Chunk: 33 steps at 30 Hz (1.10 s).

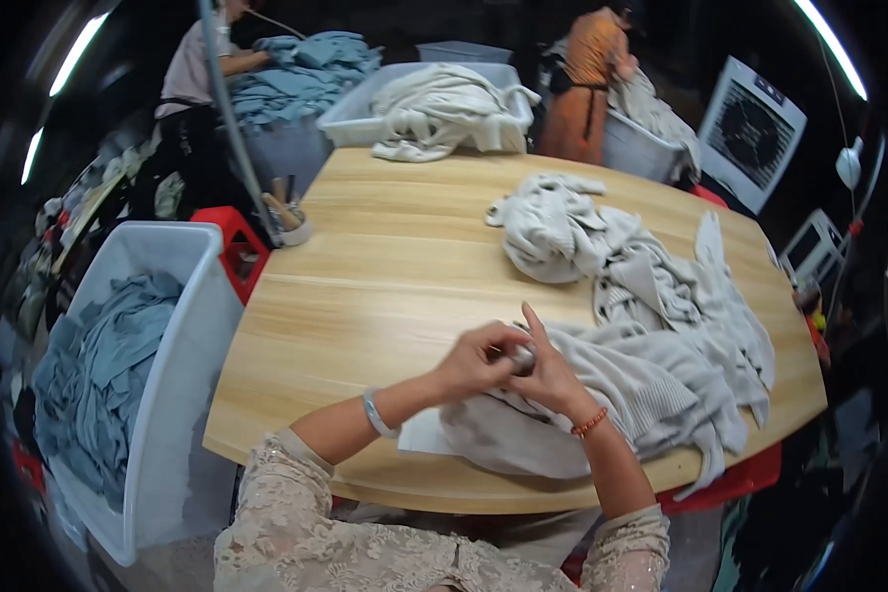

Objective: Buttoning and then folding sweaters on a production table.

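Above the near part of the table, my left hand [477, 364] and my right hand [551, 379] meet. A small greyish-white object [525, 357] shows between them, too small and covered to name. My left fingers are pinched together at it; my right fingers curl around it with the thumb pointing up. Right beneath both hands lies a light grey knit garment [641, 380] with ribbed parts, spread over the table's near right. The left edge of that garment overlaps a white sheet [422, 434].
More pale knitwear [553, 232] is heaped across the wooden table [365, 286]. At left stands a white bin [192, 335] of blue-grey garments, near a red stool [235, 247] and a small tool cup [294, 233]. Two people work beyond, beside other filled bins [350, 123].
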### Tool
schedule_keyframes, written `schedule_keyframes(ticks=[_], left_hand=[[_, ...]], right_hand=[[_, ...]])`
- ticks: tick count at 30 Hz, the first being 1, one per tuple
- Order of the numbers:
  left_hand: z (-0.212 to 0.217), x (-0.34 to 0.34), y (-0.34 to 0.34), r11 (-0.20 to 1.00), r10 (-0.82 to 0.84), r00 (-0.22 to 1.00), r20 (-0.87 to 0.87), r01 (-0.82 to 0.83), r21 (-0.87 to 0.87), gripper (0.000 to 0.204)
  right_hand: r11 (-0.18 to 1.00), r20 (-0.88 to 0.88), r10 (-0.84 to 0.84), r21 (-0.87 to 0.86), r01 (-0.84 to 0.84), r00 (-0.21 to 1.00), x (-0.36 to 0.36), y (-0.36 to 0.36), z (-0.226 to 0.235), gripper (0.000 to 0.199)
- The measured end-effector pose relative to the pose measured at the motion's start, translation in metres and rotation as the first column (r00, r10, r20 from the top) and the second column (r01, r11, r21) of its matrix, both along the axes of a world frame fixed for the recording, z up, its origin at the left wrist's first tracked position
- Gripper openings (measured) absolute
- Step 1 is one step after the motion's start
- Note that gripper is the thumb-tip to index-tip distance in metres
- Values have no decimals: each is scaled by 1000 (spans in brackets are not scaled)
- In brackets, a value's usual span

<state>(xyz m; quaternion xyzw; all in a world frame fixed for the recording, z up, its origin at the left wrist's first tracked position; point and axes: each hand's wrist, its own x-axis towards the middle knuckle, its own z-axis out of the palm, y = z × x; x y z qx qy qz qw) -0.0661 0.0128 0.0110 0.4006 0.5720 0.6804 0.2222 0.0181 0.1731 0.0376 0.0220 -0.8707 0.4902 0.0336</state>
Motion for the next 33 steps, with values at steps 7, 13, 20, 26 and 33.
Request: schedule_keyframes(ticks=[7, 13, 20, 26, 33], left_hand=[[47, 25, 0, 951, 296, 799, -523, -194, 242, 68], [41, 31, 47, 865, -487, 872, -39, 477, -156, 53], [59, 72, 126, 723, -683, 668, -297, 559, -405, 50], [63, 136, 181, 702, -696, 655, -294, 537, -467, 21], [166, 174, 165, 766, -642, 660, 389, 527, 369, 37]], right_hand=[[848, -168, -237, -516, 119, 957, 22, 26, 25, 26], [890, -516, -361, -440, 121, 777, 102, 88, 134, 36], [814, -542, -558, -505, 288, 629, 240, 228, 241, 44], [654, -603, -738, -530, 540, 302, 321, 396, 284, 34], [595, -559, -797, -660, 459, 230, 126, 350, 291, 33]])
